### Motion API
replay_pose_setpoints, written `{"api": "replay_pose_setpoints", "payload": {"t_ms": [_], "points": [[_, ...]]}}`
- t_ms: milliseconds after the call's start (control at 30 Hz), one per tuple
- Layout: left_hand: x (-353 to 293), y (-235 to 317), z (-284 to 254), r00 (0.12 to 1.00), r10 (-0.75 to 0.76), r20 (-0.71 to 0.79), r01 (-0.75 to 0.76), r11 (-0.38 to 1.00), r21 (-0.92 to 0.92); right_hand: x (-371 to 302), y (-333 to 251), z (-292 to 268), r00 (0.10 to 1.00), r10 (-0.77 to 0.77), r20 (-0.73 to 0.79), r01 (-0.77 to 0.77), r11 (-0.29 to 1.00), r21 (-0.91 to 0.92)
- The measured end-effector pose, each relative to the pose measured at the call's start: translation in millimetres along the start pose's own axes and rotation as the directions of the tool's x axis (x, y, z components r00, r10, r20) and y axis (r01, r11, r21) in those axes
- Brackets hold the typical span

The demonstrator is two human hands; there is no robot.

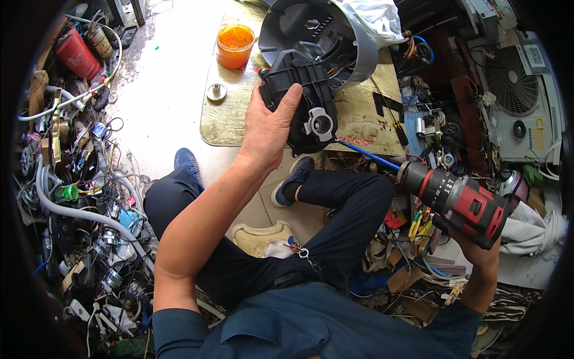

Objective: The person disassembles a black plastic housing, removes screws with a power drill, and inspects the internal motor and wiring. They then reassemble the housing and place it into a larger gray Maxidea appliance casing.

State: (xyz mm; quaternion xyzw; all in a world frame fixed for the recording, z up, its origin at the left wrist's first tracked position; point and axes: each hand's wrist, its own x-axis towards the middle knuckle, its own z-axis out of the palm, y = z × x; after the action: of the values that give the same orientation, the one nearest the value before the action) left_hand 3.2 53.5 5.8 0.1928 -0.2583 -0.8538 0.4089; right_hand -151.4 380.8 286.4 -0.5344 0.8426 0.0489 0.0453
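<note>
My left hand [272, 122] is closed around a black plastic housing [299, 84], with the thumb across its face. A light grey collar with a round opening [321, 123] sits at the housing's lower right. In my right hand [472, 245] is a red and black cordless drill [460, 200], pointed left. Its long blue bit [371, 154] reaches to the lower right edge of the housing; whether the tip sits in a screw cannot be made out. Behind the housing, a large grey drum-shaped casing [362, 54] lies on its side, with wires inside.
The wooden board table [233, 125] carries an orange tub [235, 46], a small round metal part [216, 92] and a screwdriver [399, 133]. Piled scrap parts and cables [89, 239] crowd the left. An outdoor fan unit [511, 81] stands at the right, and a white plastic bag [379, 21] lies behind the casing.
</note>
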Motion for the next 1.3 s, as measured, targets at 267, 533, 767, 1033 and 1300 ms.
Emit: {"api": "replay_pose_setpoints", "payload": {"t_ms": [267, 533, 767, 1033, 1300], "points": [[0, -3, 4, 1.000, 0.011, 0.012, -0.011, 0.999, 0.033, 42, -44, -19, 0.984, -0.177, 0.020, 0.177, 0.984, 0.005], [0, -4, 4, 1.000, 0.013, 0.012, -0.013, 1.000, -0.009, 81, -97, -39, 0.975, -0.220, 0.023, 0.218, 0.974, 0.068], [0, -6, 1, 0.999, 0.035, 0.019, -0.035, 0.999, -0.009, 94, -113, -44, 0.969, -0.246, 0.030, 0.245, 0.969, 0.039], [0, -6, 1, 0.998, 0.051, 0.032, -0.050, 0.999, -0.010, 97, -113, -48, 0.957, -0.282, 0.063, 0.282, 0.959, 0.016], [-2, -5, 3, 0.999, 0.038, 0.025, -0.038, 0.999, 0.013, 97, -111, -43, 0.957, -0.288, 0.036, 0.287, 0.957, 0.038]]}}
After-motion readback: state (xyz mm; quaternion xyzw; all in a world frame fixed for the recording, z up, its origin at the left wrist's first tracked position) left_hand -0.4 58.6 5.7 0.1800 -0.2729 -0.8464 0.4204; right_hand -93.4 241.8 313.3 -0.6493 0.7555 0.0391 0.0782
